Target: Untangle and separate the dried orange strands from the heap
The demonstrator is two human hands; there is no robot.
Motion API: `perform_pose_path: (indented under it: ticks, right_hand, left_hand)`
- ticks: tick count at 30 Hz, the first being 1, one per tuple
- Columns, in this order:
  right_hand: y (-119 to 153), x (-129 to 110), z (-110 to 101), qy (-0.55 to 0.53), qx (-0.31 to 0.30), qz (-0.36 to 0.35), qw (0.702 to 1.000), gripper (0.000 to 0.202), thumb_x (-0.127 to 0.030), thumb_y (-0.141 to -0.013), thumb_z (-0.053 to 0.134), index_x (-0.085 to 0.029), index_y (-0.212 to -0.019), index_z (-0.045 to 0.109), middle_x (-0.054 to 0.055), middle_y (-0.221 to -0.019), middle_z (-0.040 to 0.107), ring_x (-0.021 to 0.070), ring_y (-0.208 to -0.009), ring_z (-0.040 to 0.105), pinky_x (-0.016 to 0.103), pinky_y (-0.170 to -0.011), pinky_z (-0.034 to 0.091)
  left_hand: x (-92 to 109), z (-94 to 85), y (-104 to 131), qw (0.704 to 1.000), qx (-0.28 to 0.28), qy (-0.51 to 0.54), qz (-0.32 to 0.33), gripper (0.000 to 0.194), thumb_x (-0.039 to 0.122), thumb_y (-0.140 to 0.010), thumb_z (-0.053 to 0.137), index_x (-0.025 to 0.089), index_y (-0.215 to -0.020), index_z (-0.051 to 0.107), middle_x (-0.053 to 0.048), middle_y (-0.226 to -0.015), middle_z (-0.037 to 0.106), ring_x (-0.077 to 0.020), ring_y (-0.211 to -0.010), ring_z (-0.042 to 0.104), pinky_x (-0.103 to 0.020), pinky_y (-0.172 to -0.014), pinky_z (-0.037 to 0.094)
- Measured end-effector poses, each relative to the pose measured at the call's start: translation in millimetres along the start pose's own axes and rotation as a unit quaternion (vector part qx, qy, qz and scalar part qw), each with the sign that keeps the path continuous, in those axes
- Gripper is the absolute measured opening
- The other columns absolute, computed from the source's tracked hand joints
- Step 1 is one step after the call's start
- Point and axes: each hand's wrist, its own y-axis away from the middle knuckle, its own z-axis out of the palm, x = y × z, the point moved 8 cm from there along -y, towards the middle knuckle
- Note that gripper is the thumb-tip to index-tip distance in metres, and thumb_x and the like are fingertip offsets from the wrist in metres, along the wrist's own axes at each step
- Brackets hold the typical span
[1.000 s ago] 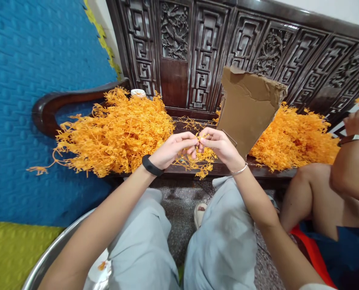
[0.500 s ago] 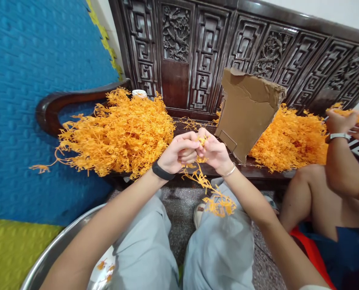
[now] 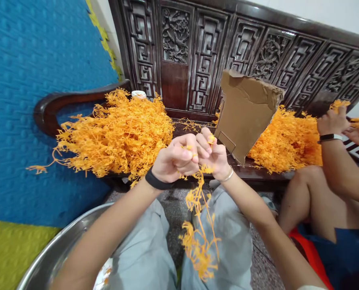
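On our left, a blue textured mat (image 3: pixel 31 100) fills the side of the scene, with a yellow-green mat (image 3: pixel 13 253) at the near left and a metal basin (image 3: pixel 48 251) beside it, a few orange bits showing inside. Farther off we see the curved dark armrest (image 3: pixel 46 108) of a wooden bench, and against it a large pile of orange strands (image 3: pixel 115 137), one stalk sticking out to the left; a white round object (image 3: pixel 139 94) shows just behind the pile. Right of it, before the carved bench back (image 3: pixel 175 84), we have our left hand (image 3: pixel 177 159) curled closed, a black band at its wrist, pinching part of an orange strand (image 3: pixel 194 199). The strand hangs from between our two hands over the near floor and our grey trousers, its frilly lower end the nearest part. Our right hand (image 3: pixel 214 155), with a silver bracelet, sits just beside the left, its fingers also bent shut on orange bits; which hand bears the hanging length we cannot tell. Farther right, a torn cardboard piece (image 3: pixel 248 112) leans upright on the bench, then comes a second orange pile (image 3: pixel 288 141). At the far right, a co-worker's hand (image 3: pixel 333 121) holds more orange strands above a bent knee (image 3: pixel 300 189).
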Motion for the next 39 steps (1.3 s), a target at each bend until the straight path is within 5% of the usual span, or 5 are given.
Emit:
perform_pose_path:
  ticks: [10,17,23,30,39]
  right_hand:
    - [-18.3,-33.0,-100.6,0.313,0.106,-0.006,0.944,0.034,-0.043,-0.068,0.069,-0.023,-0.084,0.047,-0.005,-0.065,0.054,0.0100,-0.062,0.055,0.026,-0.064,0.048]
    - [-3.8,-12.9,-196.6,0.692,0.087,0.212,0.684,0.012,-0.021,-0.076,0.060,-0.014,-0.085,0.061,0.000,-0.065,0.061,0.0102,-0.059,0.056,0.023,-0.063,0.047]
    - [14.9,1.0,-240.0,0.754,0.069,0.308,0.576,0.023,-0.010,-0.072,0.061,-0.012,-0.093,0.069,0.004,-0.068,0.068,0.0118,-0.062,0.059,0.023,-0.070,0.046]
    - [21.6,4.5,-253.8,0.798,0.057,0.315,0.511,0.048,-0.009,-0.074,0.058,-0.013,-0.123,0.055,0.013,-0.107,0.066,0.0221,-0.099,0.061,0.030,-0.090,0.043]
    - [-3.8,1.4,-194.4,0.806,0.031,0.206,0.555,0.042,-0.020,-0.080,0.056,-0.013,-0.121,0.053,0.014,-0.119,0.055,0.0170,-0.090,0.059,0.032,-0.087,0.045]
  left_hand:
    - [16.4,-57.1,-13.0,0.985,0.168,-0.015,0.031,0.017,0.019,-0.078,0.049,0.014,-0.064,0.059,0.008,-0.036,0.026,-0.0027,-0.029,0.025,-0.016,-0.033,0.025]
    - [4.7,-61.4,-11.2,0.982,0.172,-0.071,-0.020,0.017,0.021,-0.076,0.049,0.013,-0.066,0.061,0.007,-0.038,0.032,-0.0043,-0.033,0.033,-0.018,-0.037,0.028]
    - [10.1,-77.6,-11.4,0.977,0.198,-0.081,0.006,0.027,0.023,-0.077,0.041,0.011,-0.066,0.063,0.003,-0.041,0.036,-0.0075,-0.040,0.040,-0.021,-0.046,0.036]
    - [12.6,-92.8,-8.1,0.971,0.228,-0.067,0.019,0.038,0.032,-0.083,0.034,0.010,-0.071,0.063,0.002,-0.044,0.037,-0.0083,-0.041,0.039,-0.021,-0.044,0.036]
    - [11.3,-98.1,-7.2,0.966,0.241,-0.092,0.010,0.029,0.027,-0.079,0.038,0.010,-0.078,0.062,0.000,-0.050,0.046,-0.0098,-0.045,0.045,-0.023,-0.049,0.040]
